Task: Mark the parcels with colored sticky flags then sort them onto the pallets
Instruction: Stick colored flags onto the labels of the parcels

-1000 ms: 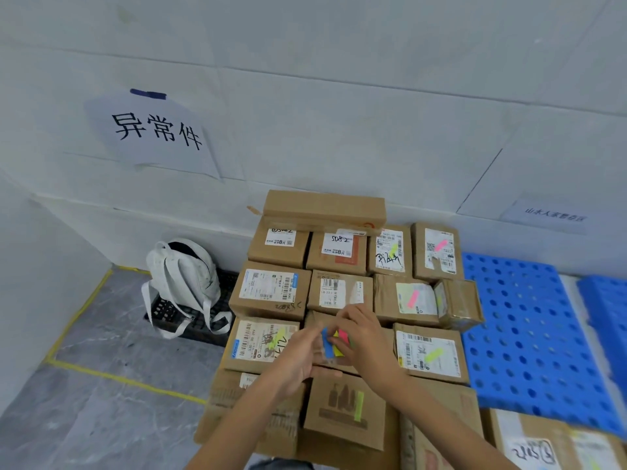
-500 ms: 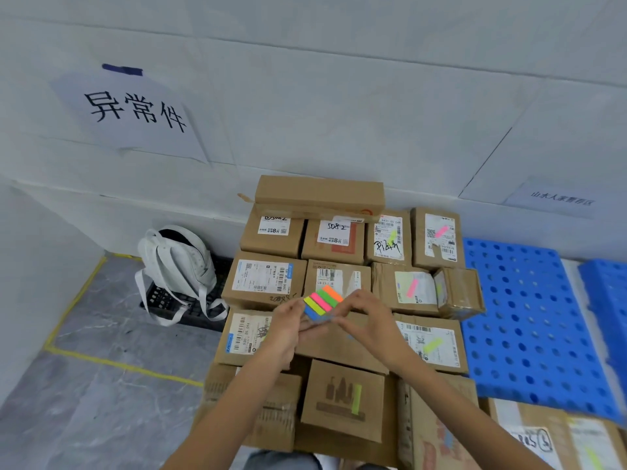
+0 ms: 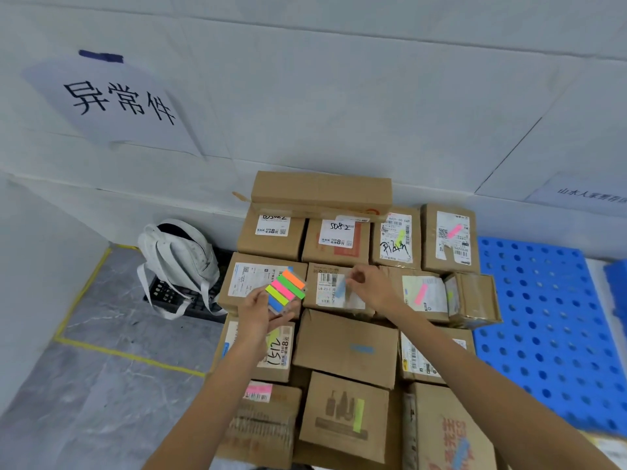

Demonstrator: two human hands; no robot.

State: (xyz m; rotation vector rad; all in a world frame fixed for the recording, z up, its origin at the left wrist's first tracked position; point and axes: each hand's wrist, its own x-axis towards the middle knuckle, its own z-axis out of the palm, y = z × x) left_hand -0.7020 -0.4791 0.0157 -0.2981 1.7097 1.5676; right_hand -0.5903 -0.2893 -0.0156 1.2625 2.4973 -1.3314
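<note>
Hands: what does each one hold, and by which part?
Left hand grips the flag pad by its lower end. Right hand pinches a blue flag by its upper end.

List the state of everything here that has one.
Flag pad: gripped in left hand, colours facing up.
Blue flag: pinched by right hand, at the labelled parcel; unclear whether stuck.
Labelled parcel: closed, lying flat.
Backpack: top appears open.
Long box: end flap sticking out.

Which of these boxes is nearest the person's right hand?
The second-row box with the barcode label, just right of the flag pad. The right hand pinches a blue flag over its label; its right-side neighbour already wears a pink flag.
</note>
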